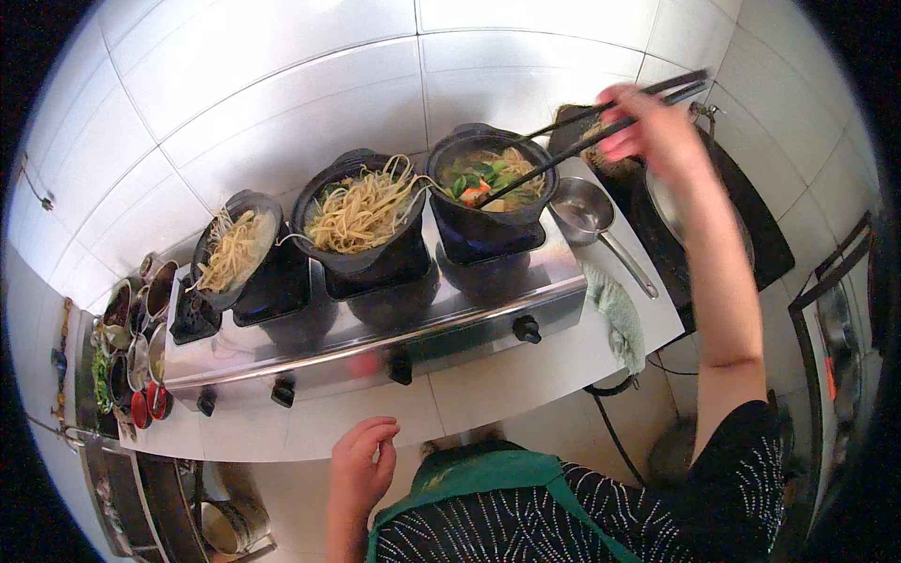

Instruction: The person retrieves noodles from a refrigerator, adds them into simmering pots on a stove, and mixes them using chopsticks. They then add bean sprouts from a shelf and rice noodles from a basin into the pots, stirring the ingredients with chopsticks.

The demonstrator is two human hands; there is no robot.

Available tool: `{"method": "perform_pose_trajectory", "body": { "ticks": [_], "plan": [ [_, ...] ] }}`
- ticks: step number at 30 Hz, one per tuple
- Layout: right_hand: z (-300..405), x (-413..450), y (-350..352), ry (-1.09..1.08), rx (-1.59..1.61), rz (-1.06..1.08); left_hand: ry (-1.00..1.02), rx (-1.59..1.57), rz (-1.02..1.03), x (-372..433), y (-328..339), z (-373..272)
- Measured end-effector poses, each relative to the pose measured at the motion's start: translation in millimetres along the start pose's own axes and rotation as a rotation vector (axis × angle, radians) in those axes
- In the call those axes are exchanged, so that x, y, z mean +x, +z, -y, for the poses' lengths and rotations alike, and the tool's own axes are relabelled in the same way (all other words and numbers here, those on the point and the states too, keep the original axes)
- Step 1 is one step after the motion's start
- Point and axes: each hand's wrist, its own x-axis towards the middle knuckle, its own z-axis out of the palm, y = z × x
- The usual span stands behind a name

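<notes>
My right hand (644, 127) holds a pair of long dark chopsticks (577, 146), spread apart. One tip reaches into the right clay pot (493, 218), among leafy greens (473, 179), an orange piece and pale strands; the other lies near its back rim. In front of the counter my left hand (367, 450) hangs with fingers loosely curled, holding nothing. The middle clay pot (352, 262) is heaped with noodles (362, 211) and bean sprouts. Noodles and sprouts also fill the left pot (271, 239). All three pots stand on a steel gas stove (422, 331).
A small steel saucepan (581, 211) and a green cloth (614, 317) lie right of the stove. Several containers of ingredients (139, 359) stand at the left. Black control knobs (526, 329) line the stove front. A tiled wall (338, 84) rises behind.
</notes>
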Motion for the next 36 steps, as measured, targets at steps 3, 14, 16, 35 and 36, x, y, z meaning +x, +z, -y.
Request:
{"method": "perform_pose_trajectory", "body": {
  "ticks": [3, 14, 16, 35, 36],
  "plan": [
    [-65.8, 9.1, 22.4, 0.102, 0.233, -0.099, 0.029, 0.005, 0.030, 3.1, 0.6, -1.3],
    [-73.2, -6.4, 0.4, -0.142, 0.359, -0.432, -0.018, 0.018, 0.003, -6.7, -12.6, 0.5],
    [-56.6, -4.8, 1.4, -0.179, 0.309, -0.415, -0.004, 0.004, 0.006, -5.5, -11.5, 1.1],
    [46.8, -35.2, 2.1, -0.256, -0.384, -0.030, 0.021, -0.006, 0.030, -0.5, -18.1, 11.5],
    [58.6, -33.7, -6.7, -0.311, -0.336, -0.100, 0.011, -0.001, 0.023, -1.3, -19.3, 12.0]
  ]
}}
